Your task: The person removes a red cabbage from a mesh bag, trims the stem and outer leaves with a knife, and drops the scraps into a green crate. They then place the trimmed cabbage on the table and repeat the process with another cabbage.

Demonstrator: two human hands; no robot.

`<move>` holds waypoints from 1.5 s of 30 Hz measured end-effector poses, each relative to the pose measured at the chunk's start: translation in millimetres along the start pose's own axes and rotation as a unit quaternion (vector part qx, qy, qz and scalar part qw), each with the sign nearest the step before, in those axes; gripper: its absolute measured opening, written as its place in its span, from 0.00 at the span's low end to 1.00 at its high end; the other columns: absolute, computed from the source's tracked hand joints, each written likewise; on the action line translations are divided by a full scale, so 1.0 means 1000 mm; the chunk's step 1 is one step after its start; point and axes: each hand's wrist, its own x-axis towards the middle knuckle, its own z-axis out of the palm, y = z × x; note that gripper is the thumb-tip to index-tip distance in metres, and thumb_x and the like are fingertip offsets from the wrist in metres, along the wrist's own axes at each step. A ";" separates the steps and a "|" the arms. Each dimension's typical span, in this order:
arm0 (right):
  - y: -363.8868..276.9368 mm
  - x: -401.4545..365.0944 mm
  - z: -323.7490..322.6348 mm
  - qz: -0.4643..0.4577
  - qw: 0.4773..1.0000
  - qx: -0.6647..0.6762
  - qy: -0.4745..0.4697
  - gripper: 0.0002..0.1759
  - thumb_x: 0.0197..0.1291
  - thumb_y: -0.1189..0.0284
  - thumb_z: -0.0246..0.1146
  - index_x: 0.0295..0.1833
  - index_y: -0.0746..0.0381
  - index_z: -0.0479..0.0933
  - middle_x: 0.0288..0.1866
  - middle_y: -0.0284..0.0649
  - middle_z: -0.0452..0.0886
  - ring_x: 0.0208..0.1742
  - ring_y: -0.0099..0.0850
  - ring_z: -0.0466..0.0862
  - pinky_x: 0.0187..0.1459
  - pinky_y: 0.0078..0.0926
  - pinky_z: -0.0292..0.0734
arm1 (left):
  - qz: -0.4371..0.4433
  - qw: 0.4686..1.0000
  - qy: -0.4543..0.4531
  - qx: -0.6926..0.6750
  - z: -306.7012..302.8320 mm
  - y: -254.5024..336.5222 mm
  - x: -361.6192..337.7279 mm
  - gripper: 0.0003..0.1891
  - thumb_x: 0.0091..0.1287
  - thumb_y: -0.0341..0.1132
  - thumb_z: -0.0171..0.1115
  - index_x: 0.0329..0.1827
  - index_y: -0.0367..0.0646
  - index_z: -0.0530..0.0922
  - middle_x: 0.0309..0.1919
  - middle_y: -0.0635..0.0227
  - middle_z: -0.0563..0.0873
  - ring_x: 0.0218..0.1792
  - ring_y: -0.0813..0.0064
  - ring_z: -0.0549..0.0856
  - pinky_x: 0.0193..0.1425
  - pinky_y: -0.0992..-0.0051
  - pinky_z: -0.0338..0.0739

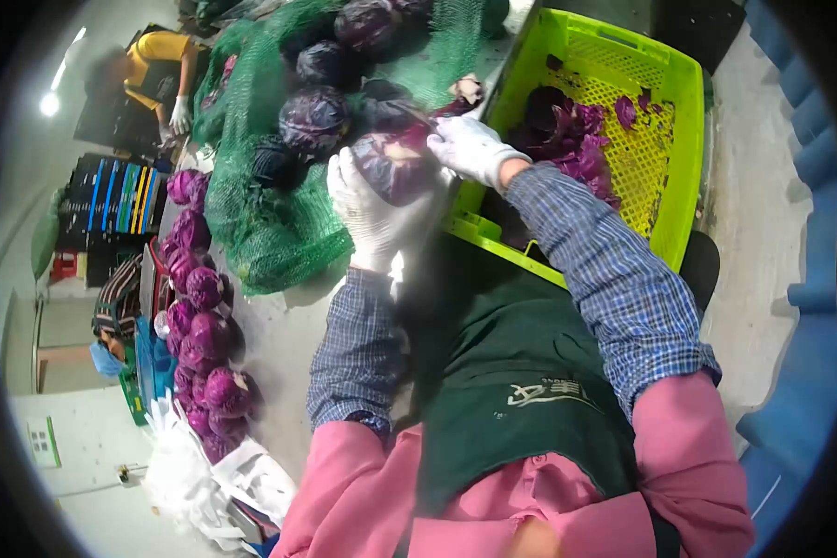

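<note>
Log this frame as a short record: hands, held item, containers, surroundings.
left hand: white glove, cups the red cabbage from below
right hand: white glove, on top of the cabbage; what its grip holds is unclear
net sack: green mesh, dark cabbages inside, beyond the hands
crate: lime green, purple leaf scraps inside, right of the hands
cabbage row: along the left table edge
others: person in yellow, far left

Cabbage [395, 172] in middle; net sack [270, 232] left, crate [684, 139] right.
</note>
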 end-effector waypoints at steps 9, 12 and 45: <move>-0.006 -0.031 -0.002 0.106 0.902 0.416 0.046 0.11 0.69 0.65 0.65 0.45 0.61 0.78 0.23 0.31 0.77 0.17 0.22 0.74 0.19 0.24 0.68 | -0.023 0.948 -0.085 -0.305 -0.020 -0.020 -0.014 0.65 0.38 0.40 0.88 0.81 0.40 0.55 0.73 0.54 0.66 0.73 0.56 0.68 0.79 0.57 0.63; -0.048 -0.055 -0.005 0.106 0.902 0.417 0.028 0.10 0.68 0.64 0.66 0.43 0.59 0.80 0.24 0.29 0.78 0.19 0.21 0.77 0.20 0.22 0.71 | -0.258 0.772 -0.200 -0.545 -0.060 -0.035 -0.001 0.51 0.54 0.28 0.79 0.80 0.39 0.57 0.74 0.54 0.67 0.73 0.60 0.69 0.75 0.61 0.71; -0.018 -0.039 0.005 -0.075 0.991 -0.038 0.107 0.24 0.77 0.50 0.48 0.62 0.53 0.79 0.46 0.44 0.88 0.47 0.48 0.86 0.47 0.45 0.81 | -0.022 0.993 -0.108 -0.042 -0.012 0.014 0.010 0.52 0.49 0.46 0.82 0.72 0.28 0.62 0.60 0.45 0.76 0.60 0.50 0.79 0.67 0.58 0.73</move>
